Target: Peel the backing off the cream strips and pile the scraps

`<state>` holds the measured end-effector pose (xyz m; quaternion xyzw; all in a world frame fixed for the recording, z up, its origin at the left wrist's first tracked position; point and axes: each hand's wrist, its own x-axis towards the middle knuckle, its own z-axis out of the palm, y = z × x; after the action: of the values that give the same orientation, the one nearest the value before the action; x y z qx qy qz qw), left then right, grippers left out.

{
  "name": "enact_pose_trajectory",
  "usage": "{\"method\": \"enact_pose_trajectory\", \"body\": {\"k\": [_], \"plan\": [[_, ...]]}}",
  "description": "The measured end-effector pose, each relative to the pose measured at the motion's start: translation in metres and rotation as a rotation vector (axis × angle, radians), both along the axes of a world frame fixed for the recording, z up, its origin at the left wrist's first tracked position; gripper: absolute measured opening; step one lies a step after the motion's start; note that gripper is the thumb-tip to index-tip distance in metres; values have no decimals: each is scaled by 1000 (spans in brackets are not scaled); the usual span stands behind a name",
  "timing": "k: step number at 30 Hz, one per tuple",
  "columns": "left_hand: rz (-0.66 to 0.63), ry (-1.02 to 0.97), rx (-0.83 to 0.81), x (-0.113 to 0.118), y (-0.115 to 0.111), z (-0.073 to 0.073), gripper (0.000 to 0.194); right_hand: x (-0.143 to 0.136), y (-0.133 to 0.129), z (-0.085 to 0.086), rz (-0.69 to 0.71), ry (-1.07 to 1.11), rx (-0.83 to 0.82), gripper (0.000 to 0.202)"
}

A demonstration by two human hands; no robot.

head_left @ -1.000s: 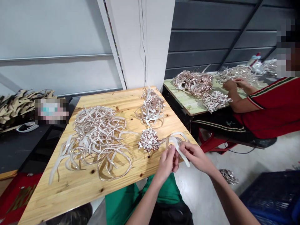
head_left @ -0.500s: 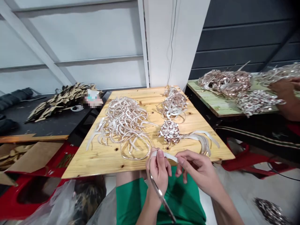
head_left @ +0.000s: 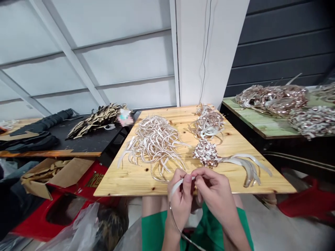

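The left hand [head_left: 180,197] pinches a pale strip [head_left: 175,187] between thumb and fingers, and the right hand [head_left: 216,191] grips it just beside. The strip is at the near edge of the wooden counter [head_left: 123,184], one length hanging past the left wrist. On the counter lie a loose pile [head_left: 157,139], a smaller tangle [head_left: 208,123] and a curly bundle [head_left: 206,153] with long tails [head_left: 244,164].
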<state>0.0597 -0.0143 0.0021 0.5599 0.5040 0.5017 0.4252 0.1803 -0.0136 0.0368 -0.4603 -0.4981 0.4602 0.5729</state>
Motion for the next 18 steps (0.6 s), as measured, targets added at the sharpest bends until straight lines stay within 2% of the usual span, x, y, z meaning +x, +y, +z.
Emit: {"method": "enact_pose_trajectory", "body": {"k": [3,7,11,18], "plan": [[70,-45,102,-4,6,2,46,-9,7,-8,33,67,9,29],[149,46,132,-11,13,-3,39,-10,14,-20,118,114,21,31],[135,66,80,-16,23,-11,37,-11,22,-29,88,149,-11,27],[243,140,168,-19,35,-12,30,-24,41,-36,-70,198,-114,10]]}}
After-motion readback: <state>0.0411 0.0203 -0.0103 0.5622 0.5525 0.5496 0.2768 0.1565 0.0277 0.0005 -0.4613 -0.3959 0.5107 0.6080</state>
